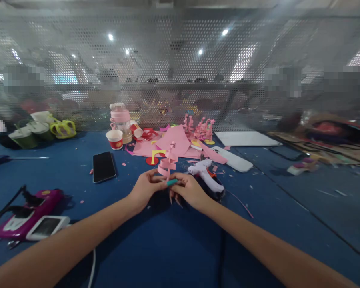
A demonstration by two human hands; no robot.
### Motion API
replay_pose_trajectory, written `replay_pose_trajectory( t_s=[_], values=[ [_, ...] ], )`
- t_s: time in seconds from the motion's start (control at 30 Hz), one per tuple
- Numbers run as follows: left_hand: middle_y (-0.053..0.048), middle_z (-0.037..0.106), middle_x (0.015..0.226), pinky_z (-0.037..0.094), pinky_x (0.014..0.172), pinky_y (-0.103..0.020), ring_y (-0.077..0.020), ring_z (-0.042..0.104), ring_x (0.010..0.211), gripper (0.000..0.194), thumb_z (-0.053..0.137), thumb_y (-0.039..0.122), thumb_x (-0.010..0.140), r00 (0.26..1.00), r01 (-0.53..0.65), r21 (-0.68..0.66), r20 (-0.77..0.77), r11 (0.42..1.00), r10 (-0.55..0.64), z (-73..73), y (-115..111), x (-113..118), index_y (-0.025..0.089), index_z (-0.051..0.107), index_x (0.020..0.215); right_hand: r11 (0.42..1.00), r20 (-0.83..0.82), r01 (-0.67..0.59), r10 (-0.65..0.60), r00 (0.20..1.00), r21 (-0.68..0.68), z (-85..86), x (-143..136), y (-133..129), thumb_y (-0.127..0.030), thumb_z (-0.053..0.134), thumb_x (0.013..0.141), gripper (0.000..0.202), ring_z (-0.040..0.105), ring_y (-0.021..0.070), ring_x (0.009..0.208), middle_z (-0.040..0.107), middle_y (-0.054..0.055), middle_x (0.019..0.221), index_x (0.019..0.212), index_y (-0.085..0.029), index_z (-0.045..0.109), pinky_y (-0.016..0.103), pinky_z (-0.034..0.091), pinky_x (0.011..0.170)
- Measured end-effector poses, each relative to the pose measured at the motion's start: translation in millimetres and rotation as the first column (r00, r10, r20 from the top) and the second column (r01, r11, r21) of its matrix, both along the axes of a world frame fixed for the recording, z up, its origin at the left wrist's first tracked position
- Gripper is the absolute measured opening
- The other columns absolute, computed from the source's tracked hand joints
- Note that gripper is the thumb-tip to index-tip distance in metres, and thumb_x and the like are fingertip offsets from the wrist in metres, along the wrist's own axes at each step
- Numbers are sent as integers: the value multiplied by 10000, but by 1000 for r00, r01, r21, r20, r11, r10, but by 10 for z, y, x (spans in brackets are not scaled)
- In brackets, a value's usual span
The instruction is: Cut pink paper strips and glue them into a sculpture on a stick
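Between my hands a pink paper spiral [167,165] stands upright, its coils curling toward a narrow top. My left hand [145,188] is closed around the spiral's lower end, fingers pinched. My right hand [189,189] is closed at the same base from the other side, some fingers curled below. A small teal piece [172,182] shows at the fingertips; what it is I cannot make out. Just right of my right hand lies a white glue gun [208,176]. Several similar pink paper spirals [199,127] stand at the back of the table.
Pink paper sheets [175,140] and scraps lie behind the hands. Left are a black phone [104,167], a paper cup [115,139], a pink-lidded bottle [120,120] and a purple power strip [37,212]. A white phone [234,159] lies right, before a perforated metal screen [168,60].
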State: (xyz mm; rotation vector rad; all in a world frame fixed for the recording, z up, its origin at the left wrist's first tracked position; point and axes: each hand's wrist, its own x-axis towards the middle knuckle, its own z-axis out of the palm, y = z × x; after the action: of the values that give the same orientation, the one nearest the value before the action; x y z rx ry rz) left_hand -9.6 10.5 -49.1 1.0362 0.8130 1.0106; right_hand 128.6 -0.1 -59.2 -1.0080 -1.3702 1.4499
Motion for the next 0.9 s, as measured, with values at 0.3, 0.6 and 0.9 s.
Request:
replay_pose_trajectory(
  t_s=[0.3,0.6,0.9],
  values=[
    [-4,657,545,401,506,-178,-71,544,453,432,766,147,443,990,-142,-35,2,989,142,-3,1,21,110,531,804,996,99,19,-27,995,88,-42,3,29,-378,657,606,279,433,50,303,566,-28,456,688,-115,611,168,333,317],
    [33,617,495,472,561,-210,-97,587,493,457,723,89,504,936,-348,35,-35,937,349,24,128,-66,89,507,906,999,184,44,-46,982,14,13,-24,-5,-339,643,615,245,480,61,357,600,-13,527,712,-139,543,160,343,331],
    [44,602,576,497,466,-221,-129,618,481,493,648,79,608,849,-487,200,-121,850,514,109,263,-178,140,441,1052,999,183,31,-37,983,35,-40,-11,-2,-387,607,624,259,489,68,377,588,-8,513,684,-150,521,161,336,333]
  ],
)
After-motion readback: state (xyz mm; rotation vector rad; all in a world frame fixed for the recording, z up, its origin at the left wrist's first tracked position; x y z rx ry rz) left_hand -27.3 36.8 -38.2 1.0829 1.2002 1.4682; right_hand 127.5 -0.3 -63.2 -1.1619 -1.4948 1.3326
